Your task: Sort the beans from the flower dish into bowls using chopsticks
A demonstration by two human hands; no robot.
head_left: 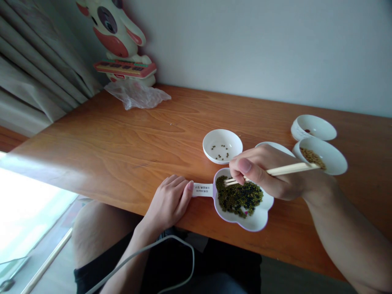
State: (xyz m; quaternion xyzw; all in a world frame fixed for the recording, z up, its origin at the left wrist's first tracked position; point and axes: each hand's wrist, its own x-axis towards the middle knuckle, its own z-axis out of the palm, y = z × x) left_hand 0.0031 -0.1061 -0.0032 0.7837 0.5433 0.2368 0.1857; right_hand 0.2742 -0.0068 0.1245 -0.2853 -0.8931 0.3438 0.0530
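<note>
At the wooden desk (116, 147) by a pale wall (245, 49), my right grip (271, 161) pinches chopsticks (289, 168), my left grip (168, 202) the dish handle (203, 190).

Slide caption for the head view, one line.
Right hand holds chopsticks, tips at the small beans in a purple-rimmed dish; left hand holds its handle.

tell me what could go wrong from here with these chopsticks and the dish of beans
Small beans could slip from the thin chopsticks in the right grip and roll across the table. The left grip is at the end of the dish handle, near the table edge, so a tug might tip it. The right grip also blocks part of a white bowl and might knock it.
</note>
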